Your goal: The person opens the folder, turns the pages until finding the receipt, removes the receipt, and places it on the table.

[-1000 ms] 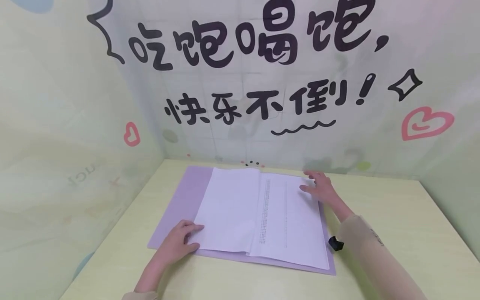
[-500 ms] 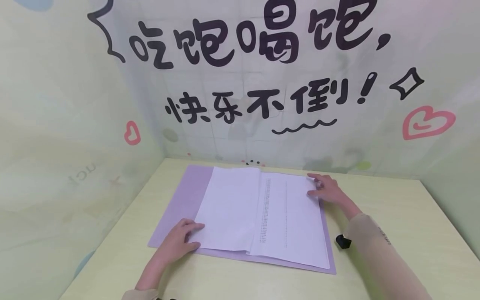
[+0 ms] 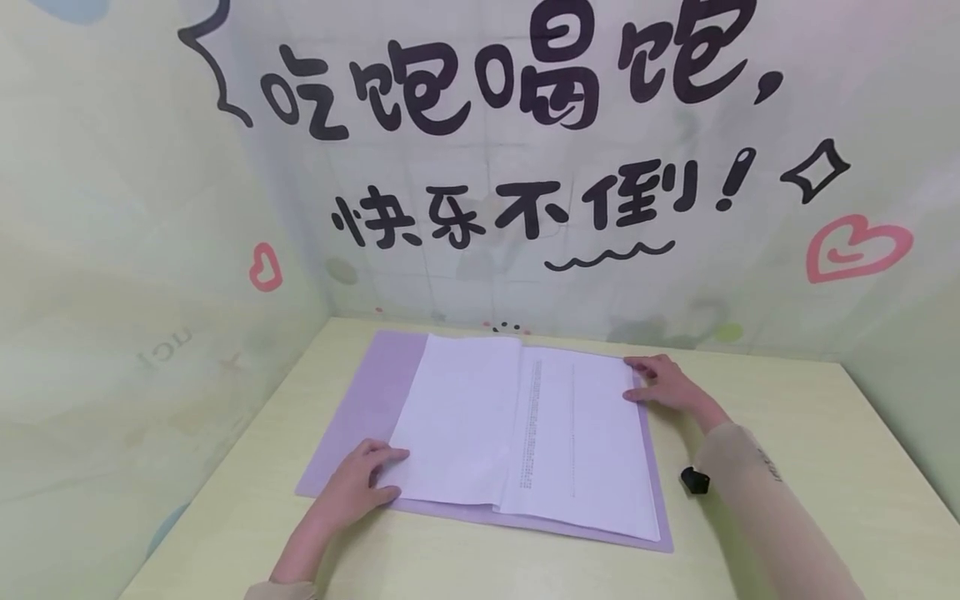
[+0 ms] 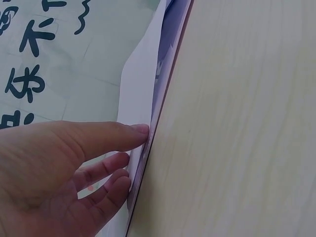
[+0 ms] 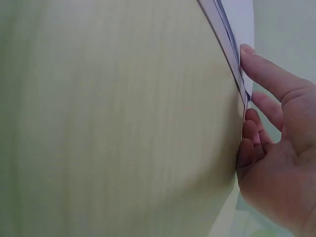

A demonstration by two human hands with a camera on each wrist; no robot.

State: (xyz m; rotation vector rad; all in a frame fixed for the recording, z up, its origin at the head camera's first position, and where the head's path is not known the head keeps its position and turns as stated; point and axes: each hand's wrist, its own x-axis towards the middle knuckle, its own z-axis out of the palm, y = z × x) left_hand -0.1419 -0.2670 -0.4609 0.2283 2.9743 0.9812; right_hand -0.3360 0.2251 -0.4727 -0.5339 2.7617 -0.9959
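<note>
An open booklet with a lilac cover (image 3: 367,383) lies flat in the middle of the table. Its left page (image 3: 457,417) is blank and white; the right page (image 3: 603,450) carries a band of small print near the fold and a thin line beside it. My left hand (image 3: 356,485) rests at the lower left corner of the blank page, thumb (image 4: 136,136) at the paper's edge and fingers loosely spread. At the upper right corner, my right hand (image 3: 672,389) touches the page edge, its thumb (image 5: 254,61) on the paper and fingers loosely bent beside the edge.
The pale wooden table (image 3: 787,442) meets a printed curtain (image 3: 480,283) at the back, with hangings on both sides. A small black object (image 3: 695,481) shows beside the right sleeve (image 3: 757,500).
My right hand has slid outward to the right, from over the printed page to its upper right edge. The left hand and the booklet keep their places.
</note>
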